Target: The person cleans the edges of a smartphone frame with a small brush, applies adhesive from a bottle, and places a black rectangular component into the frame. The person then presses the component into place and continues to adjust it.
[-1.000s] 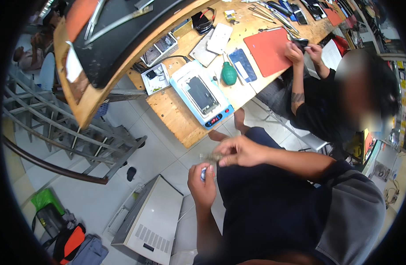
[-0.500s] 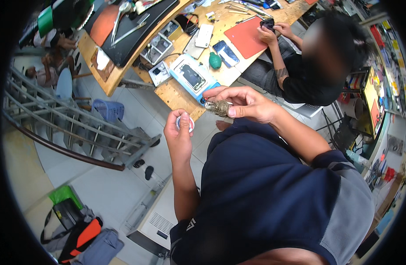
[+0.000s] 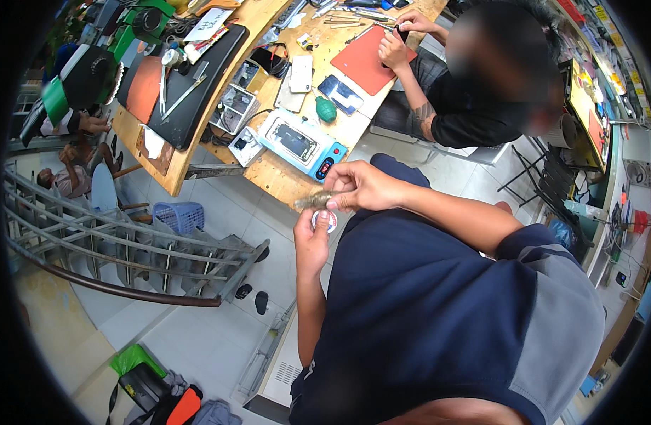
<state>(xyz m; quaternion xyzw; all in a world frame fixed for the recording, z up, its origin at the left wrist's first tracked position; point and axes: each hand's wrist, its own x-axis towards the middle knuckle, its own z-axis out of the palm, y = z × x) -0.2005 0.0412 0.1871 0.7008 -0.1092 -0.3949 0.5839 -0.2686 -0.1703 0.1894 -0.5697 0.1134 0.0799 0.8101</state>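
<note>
My left hand (image 3: 311, 244) is closed around a small round flat tin (image 3: 330, 222), white with red and blue marks, its face partly covered by my fingers. Just above it, my right hand (image 3: 371, 188) pinches a lumpy brown-grey bundle (image 3: 313, 200), like wound fibre or twine, with a paler end pointing left. The bundle is blurred, and its left end is right by my left fingertips; whether they touch I cannot tell. Beyond both hands, on the wooden bench, a light-blue heating plate (image 3: 318, 170) carries an opened phone (image 3: 291, 138).
Around the plate lie a green blower bulb (image 3: 325, 108), a white phone (image 3: 301, 73) and a dark-screened phone (image 3: 341, 94). At the red mat (image 3: 361, 67) a co-worker (image 3: 481, 92) handles a small dark device. A stair railing (image 3: 127, 241) and blue basket (image 3: 179, 218) stand at left.
My hands have come together: the bundle is now tilted down-left, just above the tin in my left hand. The whole view has shifted, and the co-worker's hands have moved closer together.
</note>
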